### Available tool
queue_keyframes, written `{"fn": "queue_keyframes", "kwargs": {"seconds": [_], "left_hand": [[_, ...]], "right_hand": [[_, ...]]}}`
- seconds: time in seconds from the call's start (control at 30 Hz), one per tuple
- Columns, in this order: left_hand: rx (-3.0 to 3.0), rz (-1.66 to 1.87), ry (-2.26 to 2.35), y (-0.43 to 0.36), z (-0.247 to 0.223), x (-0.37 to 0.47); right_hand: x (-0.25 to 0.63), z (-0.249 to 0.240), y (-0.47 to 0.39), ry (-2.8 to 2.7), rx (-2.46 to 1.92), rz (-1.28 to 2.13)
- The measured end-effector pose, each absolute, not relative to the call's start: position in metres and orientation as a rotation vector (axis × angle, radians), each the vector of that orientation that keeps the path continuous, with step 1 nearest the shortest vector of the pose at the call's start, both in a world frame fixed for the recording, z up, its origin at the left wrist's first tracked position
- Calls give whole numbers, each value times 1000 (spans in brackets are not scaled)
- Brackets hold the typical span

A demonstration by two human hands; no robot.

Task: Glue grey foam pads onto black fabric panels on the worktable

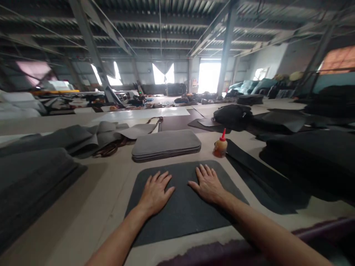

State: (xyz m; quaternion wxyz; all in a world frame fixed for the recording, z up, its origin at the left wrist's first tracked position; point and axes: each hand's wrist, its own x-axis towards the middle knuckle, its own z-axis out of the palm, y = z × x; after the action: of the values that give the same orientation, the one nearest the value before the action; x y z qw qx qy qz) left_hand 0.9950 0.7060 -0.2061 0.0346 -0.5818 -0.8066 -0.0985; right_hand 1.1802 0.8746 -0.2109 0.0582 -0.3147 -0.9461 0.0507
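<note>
Nearby, half-full glue bottle (220, 146) beyond hands (181, 188)

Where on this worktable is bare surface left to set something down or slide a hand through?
Bare table runs between the dark panel under the left hand and right hand and the grey sheets at left. A narrow strip separates panel and grey stack. Right of the glue bottle, black pieces crowd.

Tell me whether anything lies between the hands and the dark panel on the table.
Nothing visible does: the left hand and right hand both rest flat, palms down, directly on the dark panel.
</note>
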Motion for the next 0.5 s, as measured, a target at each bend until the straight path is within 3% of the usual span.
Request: {"fn": "queue_keyframes", "kwargs": {"seconds": [0.2, 0.37, 0.5], "left_hand": [[-1715, -216, -2474, 707, -207, 997], [-1708, -202, -2462, 708, -207, 999], [-1702, -211, -2432, 710, -210, 998]], "right_hand": [[1237, -224, 891, -2816, -1260, -31], [1296, -224, 907, -2784, -1300, 39], [1325, -197, 933, -2682, -1233, 133]]}}
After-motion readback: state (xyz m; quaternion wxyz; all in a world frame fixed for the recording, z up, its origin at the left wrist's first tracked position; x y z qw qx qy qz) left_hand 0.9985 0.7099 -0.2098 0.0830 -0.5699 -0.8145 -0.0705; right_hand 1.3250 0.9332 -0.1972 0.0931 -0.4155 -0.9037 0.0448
